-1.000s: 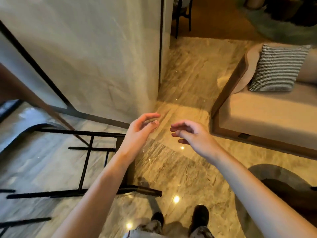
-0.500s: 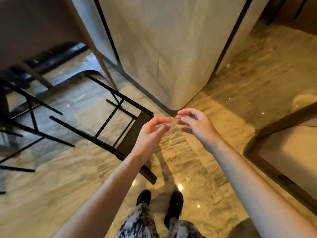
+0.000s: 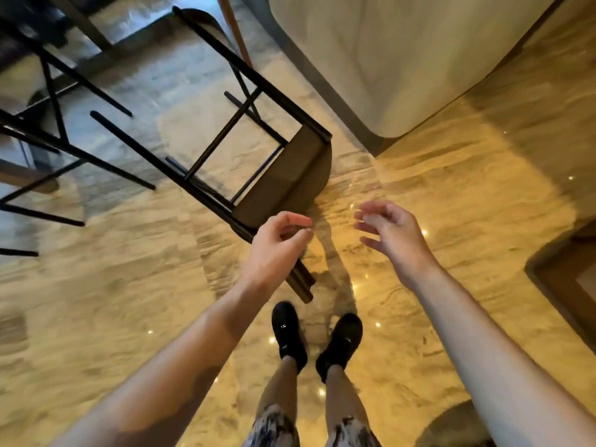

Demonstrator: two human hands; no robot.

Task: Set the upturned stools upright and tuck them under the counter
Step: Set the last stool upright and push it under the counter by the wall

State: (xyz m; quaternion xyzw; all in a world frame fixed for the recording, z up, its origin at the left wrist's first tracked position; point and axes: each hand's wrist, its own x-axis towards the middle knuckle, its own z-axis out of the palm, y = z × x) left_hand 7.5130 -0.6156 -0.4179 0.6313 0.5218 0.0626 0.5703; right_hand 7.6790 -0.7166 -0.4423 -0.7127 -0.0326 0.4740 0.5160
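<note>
Here both hands hang over the floor with nothing in them. The left hand [image 3: 277, 243] has its fingers loosely curled, thumb and fingertips near each other, and sits in front of the lower edge of a tipped stool [image 3: 258, 150]; whether it touches the frame cannot be told. The right hand [image 3: 392, 232] is spread and relaxed, its fingers blurred, well clear of the stool.

The stool lies on its side on the marble floor [image 3: 451, 204], its brown seat [image 3: 287, 179] turned toward the person and its black metal legs running away to the upper left. A second stool [image 3: 48, 140] lies farther left, near the left edge of the floor, legs splayed. The pale stone table base [image 3: 387, 59] rises at the upper right, just beyond the first stool's seat. Two black shoes [image 3: 317, 340] stand on the floor below the hands.
</note>
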